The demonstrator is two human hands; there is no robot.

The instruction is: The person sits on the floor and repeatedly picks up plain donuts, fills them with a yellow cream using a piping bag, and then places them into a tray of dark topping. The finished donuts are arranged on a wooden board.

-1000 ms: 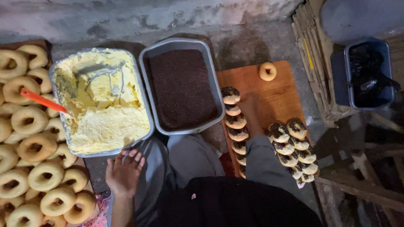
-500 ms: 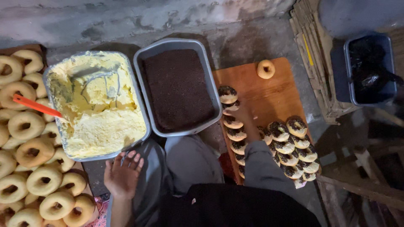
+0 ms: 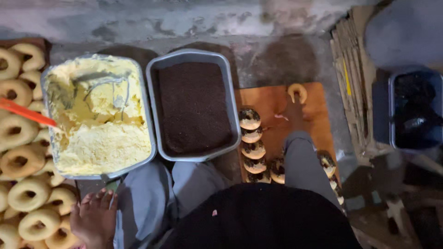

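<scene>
My right hand [image 3: 292,115], at the end of a grey sleeve, reaches across a wooden board [image 3: 267,99] to a single plain doughnut [image 3: 297,91] at the board's far edge. The fingers cover the doughnut's near side, and the hand is dark and blurred. A column of doughnuts with dark crumb topping [image 3: 252,138] lies along the board's left side. More of them [image 3: 328,162] lie to the right of my arm, partly hidden by it. My left hand is out of sight.
A metal tray of yellow cream [image 3: 148,120] holds an orange-handled spatula [image 3: 25,113]. Beside it is a tray of dark crumbs [image 3: 194,53]. Several plain doughnuts [image 3: 20,159] are piled at the left, above my bare foot [image 3: 94,221]. A blue bin [image 3: 391,110] and flattened cardboard [image 3: 350,83] stand at the right.
My right arm has stretched forward over the board, from beside the coated doughnuts to the lone plain doughnut. The view has shifted slightly downward.
</scene>
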